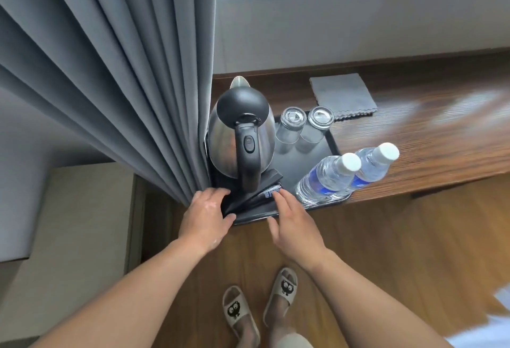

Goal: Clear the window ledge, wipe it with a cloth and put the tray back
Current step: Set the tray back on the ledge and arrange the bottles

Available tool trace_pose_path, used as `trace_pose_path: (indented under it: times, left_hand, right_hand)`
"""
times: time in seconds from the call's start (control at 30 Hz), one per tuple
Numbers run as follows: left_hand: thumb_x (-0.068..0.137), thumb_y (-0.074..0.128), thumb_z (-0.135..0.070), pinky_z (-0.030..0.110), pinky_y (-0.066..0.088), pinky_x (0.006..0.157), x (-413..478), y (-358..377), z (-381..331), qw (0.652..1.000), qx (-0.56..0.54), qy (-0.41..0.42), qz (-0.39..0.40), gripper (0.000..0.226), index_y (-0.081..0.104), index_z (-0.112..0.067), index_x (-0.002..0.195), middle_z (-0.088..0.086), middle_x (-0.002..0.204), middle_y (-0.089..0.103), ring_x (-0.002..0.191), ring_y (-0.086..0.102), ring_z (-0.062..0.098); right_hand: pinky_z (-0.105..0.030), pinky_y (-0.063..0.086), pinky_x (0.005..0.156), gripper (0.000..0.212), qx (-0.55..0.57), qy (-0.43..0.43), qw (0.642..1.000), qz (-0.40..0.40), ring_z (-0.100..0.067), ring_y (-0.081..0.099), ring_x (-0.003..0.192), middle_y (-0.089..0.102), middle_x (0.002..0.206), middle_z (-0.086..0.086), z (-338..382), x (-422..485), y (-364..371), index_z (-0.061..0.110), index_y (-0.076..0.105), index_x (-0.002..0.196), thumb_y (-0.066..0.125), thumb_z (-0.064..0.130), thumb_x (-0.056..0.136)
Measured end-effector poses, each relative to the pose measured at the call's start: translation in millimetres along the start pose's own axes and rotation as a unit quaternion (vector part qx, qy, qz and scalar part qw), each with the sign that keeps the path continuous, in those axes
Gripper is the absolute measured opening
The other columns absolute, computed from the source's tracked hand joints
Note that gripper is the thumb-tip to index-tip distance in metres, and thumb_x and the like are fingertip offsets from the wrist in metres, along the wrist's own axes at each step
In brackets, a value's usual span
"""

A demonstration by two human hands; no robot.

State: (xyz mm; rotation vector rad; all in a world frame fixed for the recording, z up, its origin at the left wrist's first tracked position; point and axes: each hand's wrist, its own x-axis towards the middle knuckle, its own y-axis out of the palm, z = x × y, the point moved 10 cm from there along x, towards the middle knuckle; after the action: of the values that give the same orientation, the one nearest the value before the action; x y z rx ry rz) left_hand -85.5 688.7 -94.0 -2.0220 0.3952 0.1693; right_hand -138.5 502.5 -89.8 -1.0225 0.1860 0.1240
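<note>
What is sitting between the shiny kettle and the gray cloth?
Two upside-down glasses stand on the black tray between the kettle and the cloth, as the head view shows.

Kettle (240,138) left on tray (320,151), cloth (342,96) behind.

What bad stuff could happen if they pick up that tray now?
The black tray is crowded. If it tips, the two upside-down glasses could slide and break, and the two water bottles near its front right corner might topple off. The kettle looks heavy and sits against the curtain, which could snag it. Both hands hold only the near edge, so the lift may be wobbly.
</note>
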Motion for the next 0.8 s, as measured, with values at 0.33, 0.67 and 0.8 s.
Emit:
trace_pose_path:
  times: [0.33,0.67,0.8]
  left_hand:
    - [0.093,0.070,-0.031,0.040,0.048,0.099,6,-6,0,1.000,-0.002,0.009,-0.002,0.041,0.063,-0.025,0.133,0.002,0.122,0.068,0.119,0.053,0.024]
    - [0.103,0.054,-0.029,0.035,0.044,0.103,26,-4,1,0.999,0.001,0.016,0.044,0.032,0.063,-0.029,0.134,0.001,0.129,0.068,0.125,0.053,0.026]
    - [0.103,0.053,-0.024,0.029,0.042,0.104,34,-4,-3,0.997,-0.011,0.032,0.062,0.033,0.064,-0.026,0.134,0.000,0.136,0.065,0.126,0.056,0.026]
  right_hand:
    - [-0.037,0.032,0.117,0.050,-0.029,0.028,0.999,0.015,-0.034,0.040,0.140,0.043,0.150,-0.020,3,13,-1,0.000,0.048,0.140,0.060,0.014,0.094]
    - [-0.037,0.037,0.111,0.054,-0.036,0.044,0.997,0.043,-0.030,0.040,0.138,0.041,0.148,-0.013,-5,13,2,0.005,0.043,0.141,0.062,0.027,0.095]
    - [-0.039,0.040,0.108,0.054,-0.039,0.058,0.996,0.046,-0.030,0.041,0.137,0.039,0.148,-0.012,-9,18,1,0.007,0.044,0.137,0.064,0.032,0.094]
